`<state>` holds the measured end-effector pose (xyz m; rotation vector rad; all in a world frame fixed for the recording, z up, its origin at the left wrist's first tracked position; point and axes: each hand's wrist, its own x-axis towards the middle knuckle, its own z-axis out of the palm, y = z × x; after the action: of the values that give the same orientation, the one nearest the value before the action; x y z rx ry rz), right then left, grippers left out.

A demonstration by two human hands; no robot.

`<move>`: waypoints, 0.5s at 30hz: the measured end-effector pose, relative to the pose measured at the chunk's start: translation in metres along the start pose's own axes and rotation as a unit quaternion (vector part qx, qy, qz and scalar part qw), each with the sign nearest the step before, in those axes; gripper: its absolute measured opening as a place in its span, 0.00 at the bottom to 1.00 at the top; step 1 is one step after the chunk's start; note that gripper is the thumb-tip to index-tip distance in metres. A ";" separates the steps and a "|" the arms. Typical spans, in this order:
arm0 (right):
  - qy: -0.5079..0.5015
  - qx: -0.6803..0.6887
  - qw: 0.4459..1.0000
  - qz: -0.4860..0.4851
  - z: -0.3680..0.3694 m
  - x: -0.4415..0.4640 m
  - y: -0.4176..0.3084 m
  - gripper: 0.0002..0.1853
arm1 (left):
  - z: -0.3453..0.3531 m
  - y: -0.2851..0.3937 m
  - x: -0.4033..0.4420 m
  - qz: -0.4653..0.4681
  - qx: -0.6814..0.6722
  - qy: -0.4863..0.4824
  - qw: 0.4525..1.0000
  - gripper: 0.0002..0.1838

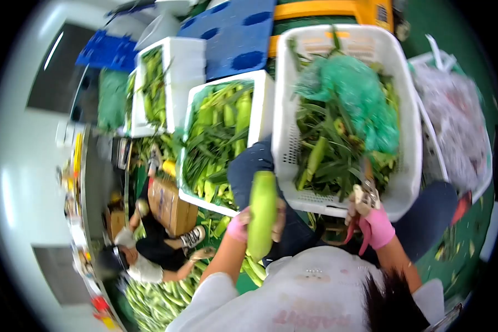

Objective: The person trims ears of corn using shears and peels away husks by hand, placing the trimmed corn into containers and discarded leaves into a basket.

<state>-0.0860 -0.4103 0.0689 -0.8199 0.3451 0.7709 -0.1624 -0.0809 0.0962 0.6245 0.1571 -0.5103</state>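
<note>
My left hand (279,221), in a glove with a pink cuff, is closed around a light green ear of corn (262,216), which stands upright in front of my lap. To the right, my right hand (366,206), gloved with a pink cuff, grips red-handled shears (369,182), their blades pointing up over the near edge of a white crate (348,207). That crate holds green husks and leaves (332,141) with a crumpled green plastic bag (359,94) on top. Left of it, a white foam box (263,105) is full of green corn ears (216,119).
A co-worker (144,257) sits at the lower left beside a pile of green ears (160,301) and a cardboard box (169,205). Another foam box (185,66) and a blue pallet (227,36) are beyond. At right lies a bag-filled basket (451,110).
</note>
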 end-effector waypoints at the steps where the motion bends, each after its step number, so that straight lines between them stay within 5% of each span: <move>1: -0.014 0.000 0.999 0.033 -0.005 -0.003 0.005 0.18 | -0.010 0.003 -0.029 0.078 0.003 0.065 0.995 0.44; 4: -0.100 -0.012 0.993 0.069 -0.033 -0.017 0.048 0.26 | -0.065 -0.006 -0.141 0.203 0.022 0.364 0.909 0.41; 8: -0.111 0.018 0.989 0.093 -0.021 -0.028 0.057 0.28 | -0.189 -0.089 -0.279 -0.050 0.276 0.723 0.631 0.38; 10: -0.104 0.026 0.990 0.093 -0.016 -0.029 0.055 0.29 | -0.265 -0.147 -0.343 -0.218 0.430 0.715 0.506 0.37; 12: -0.098 0.031 0.991 0.089 -0.013 -0.029 0.055 0.30 | -0.286 -0.127 -0.339 -0.358 0.436 0.696 0.445 0.36; 14: -0.092 0.033 0.992 0.080 -0.010 -0.030 0.054 0.32 | -0.268 -0.057 -0.274 -0.084 0.546 0.767 0.327 0.29; 15: -0.090 0.034 0.993 0.073 -0.007 -0.030 0.054 0.32 | -0.246 -0.002 -0.232 0.099 0.620 0.704 0.331 0.20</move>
<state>-0.1463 -0.4065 0.0523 -0.6602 0.2700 0.9585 -0.3619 0.1592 -0.0353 2.5377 1.4528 0.5214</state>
